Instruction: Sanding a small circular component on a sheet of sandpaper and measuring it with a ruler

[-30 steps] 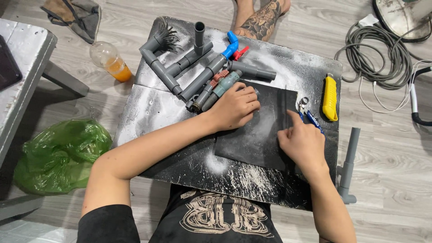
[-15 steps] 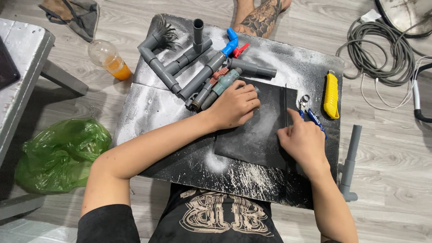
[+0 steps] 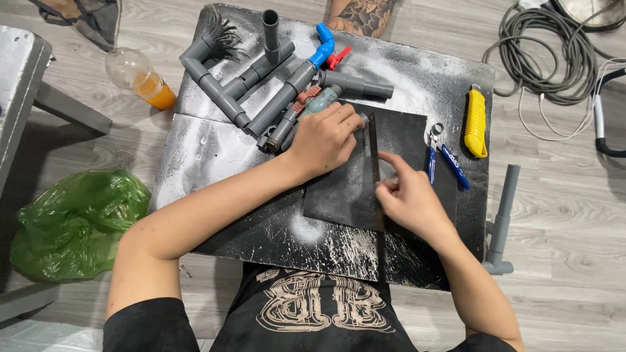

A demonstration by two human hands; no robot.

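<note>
A long thin dark metal strip (image 3: 375,171) is laid lengthwise across a dark square sheet (image 3: 345,189) on the paint-spattered black board (image 3: 215,156), and is pinched by the fingers of the right hand (image 3: 407,199) closed around its lower part. The left hand (image 3: 324,138) is pressed, fingers curled, on the sheet's upper left corner, touching the grey plastic pipe assembly with a blue elbow (image 3: 274,85). One clear round bottle (image 3: 140,81) is seen lying on the floor, partly filled with orange liquid. One green plastic bag (image 3: 72,218) is bulging, its contents hidden. One yellow utility knife (image 3: 476,124) and one pair of blue-handled pliers (image 3: 445,160) are counted.
</note>
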